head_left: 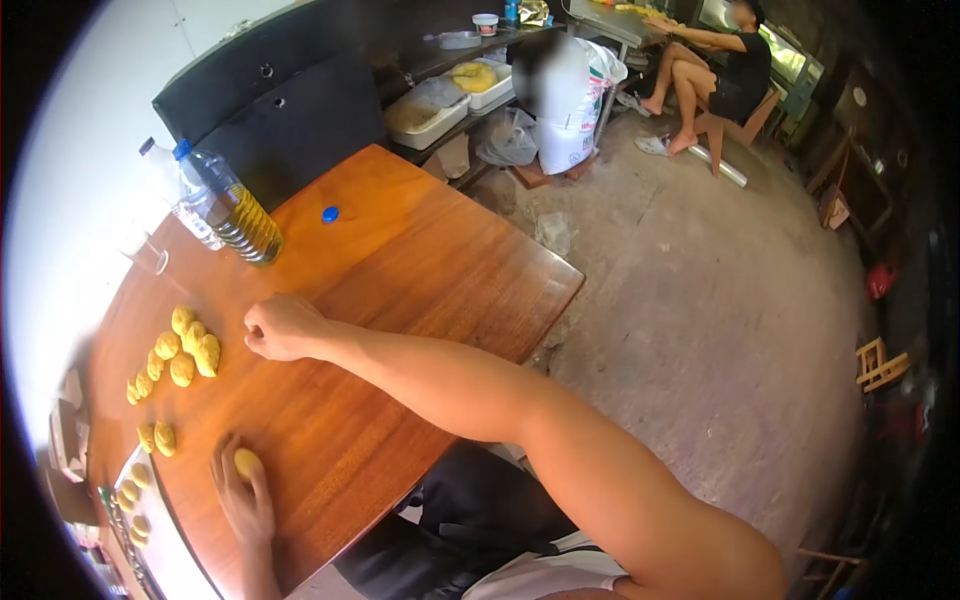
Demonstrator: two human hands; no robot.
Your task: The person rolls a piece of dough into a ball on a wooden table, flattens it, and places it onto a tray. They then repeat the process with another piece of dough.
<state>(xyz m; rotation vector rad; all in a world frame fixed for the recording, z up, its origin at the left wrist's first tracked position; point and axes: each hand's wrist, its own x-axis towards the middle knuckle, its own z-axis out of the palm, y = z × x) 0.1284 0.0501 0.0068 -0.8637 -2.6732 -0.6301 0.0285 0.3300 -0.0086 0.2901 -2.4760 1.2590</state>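
Note:
Near the front left of the wooden table (400, 270), my left hand (243, 490) is curved around a smooth yellow dough ball (246, 463). My right hand (283, 328) is closed above the middle of the table; whatever its fingers hold, if anything, is hidden. To its left lies a cluster of rough yellow pieces (182, 370), with two more pieces (164, 438) closer to my left hand. Several smoother balls (139, 526) rest on a white tray (165, 545) at the lower left.
A bottle of yellow liquid (240, 215), a second bottle (200, 225), a clear cup (152, 258) and a blue cap (330, 214) stand or lie toward the back. Beyond are white tubs (425, 125), a white sack (568, 130) and a seated person (738, 70).

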